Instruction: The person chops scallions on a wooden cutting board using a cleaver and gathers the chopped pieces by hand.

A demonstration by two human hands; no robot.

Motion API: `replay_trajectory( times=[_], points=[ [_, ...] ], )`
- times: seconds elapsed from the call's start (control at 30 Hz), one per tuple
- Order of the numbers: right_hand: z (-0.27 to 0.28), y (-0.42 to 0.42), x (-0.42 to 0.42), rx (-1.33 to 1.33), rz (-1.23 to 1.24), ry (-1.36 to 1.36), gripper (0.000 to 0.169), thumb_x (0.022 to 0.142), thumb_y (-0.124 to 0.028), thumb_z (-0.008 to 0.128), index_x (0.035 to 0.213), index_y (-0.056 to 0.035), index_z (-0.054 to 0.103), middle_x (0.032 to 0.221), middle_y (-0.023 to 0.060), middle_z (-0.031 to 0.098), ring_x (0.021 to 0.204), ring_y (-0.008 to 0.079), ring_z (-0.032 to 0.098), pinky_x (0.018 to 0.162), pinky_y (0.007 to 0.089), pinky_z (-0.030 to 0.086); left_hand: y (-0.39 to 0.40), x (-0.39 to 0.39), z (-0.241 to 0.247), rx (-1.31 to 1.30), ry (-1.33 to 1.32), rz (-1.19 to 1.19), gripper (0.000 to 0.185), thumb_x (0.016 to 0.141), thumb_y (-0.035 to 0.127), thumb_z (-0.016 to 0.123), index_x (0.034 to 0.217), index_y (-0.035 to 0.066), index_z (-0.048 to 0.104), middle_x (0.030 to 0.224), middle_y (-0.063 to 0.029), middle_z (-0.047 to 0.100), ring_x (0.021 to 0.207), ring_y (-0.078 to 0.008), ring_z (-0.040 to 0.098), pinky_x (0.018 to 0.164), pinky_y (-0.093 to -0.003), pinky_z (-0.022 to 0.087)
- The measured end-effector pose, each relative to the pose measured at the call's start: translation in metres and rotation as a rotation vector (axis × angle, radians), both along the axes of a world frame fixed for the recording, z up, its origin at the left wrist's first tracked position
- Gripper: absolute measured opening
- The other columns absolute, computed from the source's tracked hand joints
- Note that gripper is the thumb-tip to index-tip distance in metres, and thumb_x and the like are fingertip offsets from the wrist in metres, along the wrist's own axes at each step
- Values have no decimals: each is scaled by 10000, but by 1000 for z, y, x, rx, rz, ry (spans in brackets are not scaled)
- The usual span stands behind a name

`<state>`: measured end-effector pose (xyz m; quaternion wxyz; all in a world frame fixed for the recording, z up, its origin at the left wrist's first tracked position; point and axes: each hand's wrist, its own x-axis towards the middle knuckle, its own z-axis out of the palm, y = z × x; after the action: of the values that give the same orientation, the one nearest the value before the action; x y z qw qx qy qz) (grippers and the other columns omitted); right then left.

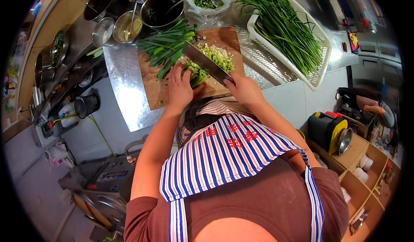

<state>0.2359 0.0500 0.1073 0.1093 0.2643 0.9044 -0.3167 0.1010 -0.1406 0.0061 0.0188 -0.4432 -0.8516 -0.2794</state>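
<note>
My right hand (242,88) grips the handle of a broad-bladed cleaver (205,60), its blade slanting across the wooden cutting board (155,90). Against the blade's left side my left hand (182,85) presses on a bunch of cut green stalks (198,78); its fingertips are partly hidden among them. Chopped pale green and white pieces (218,56) lie in a heap just beyond the blade. Long green scallion leaves (168,46) spread over the board's upper left part.
A white plastic basket (291,64) of long green chives (288,31) stands at the right. Along the counter's far side are a pot of dark liquid (161,10), a bowl of yellowish paste (127,27) and a plastic-lined bowl of chopped greens (208,2). Another person (372,104) is at far right.
</note>
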Motion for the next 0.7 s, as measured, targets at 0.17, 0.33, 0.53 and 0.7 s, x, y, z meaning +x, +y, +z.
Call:
replay_trajectory(
  times=[0.17, 0.33, 0.53, 0.7],
  points=[
    [1, -1, 3, -1, -68, -5, 302, 947, -355, 544, 978, -64, 618, 803, 231, 661, 773, 449, 630, 706, 538, 489, 3, -2, -1, 17, -21, -70, 585, 706, 423, 808, 1055, 33, 544, 1256, -205, 459, 1218, -428, 434, 1045, -526, 354],
    [2, 0, 6, -13, -137, 39, 293, 930, -333, 589, 932, -41, 613, 784, 236, 653, 771, 451, 620, 684, 514, 477, 18, -5, -4, -28, -167, 16, 554, 672, 338, 834, 1032, 31, 546, 1224, -194, 476, 1168, -416, 469, 978, -467, 410],
    [-8, -3, 19, 31, -79, -54, 276, 950, -346, 537, 993, -83, 607, 778, 222, 657, 750, 452, 627, 677, 555, 479, 21, -6, -10, 14, -172, -25, 538, 656, 270, 846, 1044, 39, 553, 1203, -188, 476, 1141, -395, 472, 952, -463, 413],
    [-3, -18, 21, 76, -123, -85, 249, 948, -338, 538, 958, -97, 602, 759, 208, 657, 730, 434, 636, 657, 550, 486, 19, -8, -6, 13, -243, -76, 410, 689, 251, 820, 971, 49, 603, 1155, -174, 490, 1104, -379, 478, 938, -461, 414]
  ],
)
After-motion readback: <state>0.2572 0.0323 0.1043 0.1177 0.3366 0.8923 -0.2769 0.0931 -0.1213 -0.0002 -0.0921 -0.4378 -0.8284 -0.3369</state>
